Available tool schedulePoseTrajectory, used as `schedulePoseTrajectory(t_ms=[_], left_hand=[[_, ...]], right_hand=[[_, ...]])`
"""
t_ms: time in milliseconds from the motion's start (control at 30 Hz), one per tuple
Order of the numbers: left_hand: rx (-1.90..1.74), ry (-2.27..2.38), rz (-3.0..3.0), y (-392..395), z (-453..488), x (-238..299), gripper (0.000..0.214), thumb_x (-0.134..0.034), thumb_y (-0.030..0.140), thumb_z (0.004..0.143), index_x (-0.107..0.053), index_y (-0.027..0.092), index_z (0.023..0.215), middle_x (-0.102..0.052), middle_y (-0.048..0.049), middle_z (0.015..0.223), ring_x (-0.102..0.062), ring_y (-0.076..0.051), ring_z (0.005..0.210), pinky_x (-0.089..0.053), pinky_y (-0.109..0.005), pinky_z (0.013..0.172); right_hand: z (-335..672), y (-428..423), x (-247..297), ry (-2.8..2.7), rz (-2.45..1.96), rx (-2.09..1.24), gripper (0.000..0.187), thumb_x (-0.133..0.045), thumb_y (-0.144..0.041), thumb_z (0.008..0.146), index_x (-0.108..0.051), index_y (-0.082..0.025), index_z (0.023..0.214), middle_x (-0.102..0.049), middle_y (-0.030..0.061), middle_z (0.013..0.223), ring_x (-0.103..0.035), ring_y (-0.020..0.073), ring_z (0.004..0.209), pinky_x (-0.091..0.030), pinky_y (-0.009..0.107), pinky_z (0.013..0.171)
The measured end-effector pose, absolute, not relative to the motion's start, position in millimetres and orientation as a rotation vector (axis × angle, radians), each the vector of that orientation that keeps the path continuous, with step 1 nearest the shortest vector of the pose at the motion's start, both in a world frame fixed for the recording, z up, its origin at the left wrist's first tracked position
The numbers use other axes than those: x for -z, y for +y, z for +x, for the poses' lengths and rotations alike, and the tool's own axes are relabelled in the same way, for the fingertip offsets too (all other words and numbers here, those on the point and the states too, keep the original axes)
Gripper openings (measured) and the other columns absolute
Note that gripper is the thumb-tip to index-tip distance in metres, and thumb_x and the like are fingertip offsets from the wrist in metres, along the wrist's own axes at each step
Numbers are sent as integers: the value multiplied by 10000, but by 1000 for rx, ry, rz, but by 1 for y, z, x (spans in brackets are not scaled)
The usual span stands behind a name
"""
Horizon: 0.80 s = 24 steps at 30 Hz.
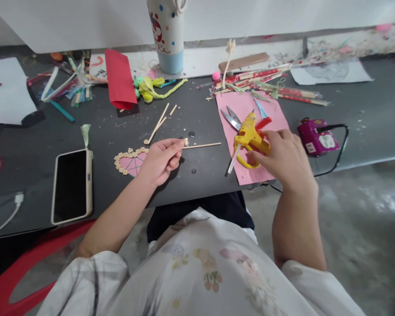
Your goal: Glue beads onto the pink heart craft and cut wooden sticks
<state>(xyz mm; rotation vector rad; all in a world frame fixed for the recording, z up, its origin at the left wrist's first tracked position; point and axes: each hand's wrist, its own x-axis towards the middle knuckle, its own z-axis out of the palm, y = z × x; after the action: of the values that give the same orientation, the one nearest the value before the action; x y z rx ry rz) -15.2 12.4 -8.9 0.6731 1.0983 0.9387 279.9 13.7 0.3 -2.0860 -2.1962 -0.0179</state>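
Observation:
My left hand [163, 160] is closed in a pinch, with a small cluster of beige pieces [186, 141] showing at its fingertips. A thin wooden stick [204, 145] runs right from just below those fingertips; whether the fingers also hold it, I cannot tell. Partly under my left wrist lies a pink heart shape [130, 164] with dark lines and a beige bumpy border. My right hand [281, 153] has its thumb and fingers around the handle of a yellow hot glue gun [249, 134], a clear glue stick poking out of its back. The gun rests over scissors [231, 117] on pink paper [265, 173].
Broken sticks [158, 123] and crumbs lie beyond my left hand. A phone [72, 186] is at left, and a purple box [316, 137] with a black cable is at right. Farther back are a tumbler [169, 39], a red envelope [120, 79] and packed sticks [260, 79].

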Motion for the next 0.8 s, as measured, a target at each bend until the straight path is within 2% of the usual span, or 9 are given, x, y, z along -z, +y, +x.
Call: schedulePoseTrajectory(t_ms=[233, 433, 600, 700, 800], left_hand=[[-943, 1094, 665, 12, -14, 8, 209, -754, 284, 700, -604, 153, 764, -483, 80, 548, -342, 20, 370, -189, -123, 341], [-906, 1116, 680, 12, -13, 7, 222, -757, 298, 698, -598, 157, 764, -484, 81, 548, -334, 21, 364, -181, -121, 336], [-889, 1120, 690, 12, -12, 8, 245, -764, 316, 687, -595, 154, 759, -485, 80, 551, -329, 22, 361, -176, -120, 331], [-887, 1114, 689, 12, -13, 9, 241, -762, 315, 691, -596, 154, 762, -483, 82, 553, -329, 23, 361, -181, -118, 329], [-879, 1108, 690, 11, -14, 11, 233, -756, 314, 702, -602, 154, 773, -490, 80, 557, -333, 21, 360, -182, -117, 325]], right_hand=[[271, 21, 2, -2209, -2136, -61, 484, -503, -366, 860, -553, -92, 1256, -631, 206, 1017, -595, 345, 934, -456, 454, 800], [273, 30, 7, -2227, -2120, -39, 402, -524, -339, 837, -582, -120, 1169, -632, 187, 957, -600, 334, 884, -461, 444, 745], [277, 31, 12, -2300, -2070, 11, 319, -523, -327, 848, -567, -103, 1071, -631, 216, 959, -597, 339, 866, -456, 443, 737], [277, 28, 7, -2260, -2077, -20, 367, -519, -324, 858, -541, -84, 1136, -623, 230, 1014, -598, 349, 926, -458, 452, 782], [277, 23, 1, -2198, -2009, -52, 427, -529, -338, 862, -503, -110, 1221, -623, 214, 1086, -600, 342, 988, -467, 451, 824]])
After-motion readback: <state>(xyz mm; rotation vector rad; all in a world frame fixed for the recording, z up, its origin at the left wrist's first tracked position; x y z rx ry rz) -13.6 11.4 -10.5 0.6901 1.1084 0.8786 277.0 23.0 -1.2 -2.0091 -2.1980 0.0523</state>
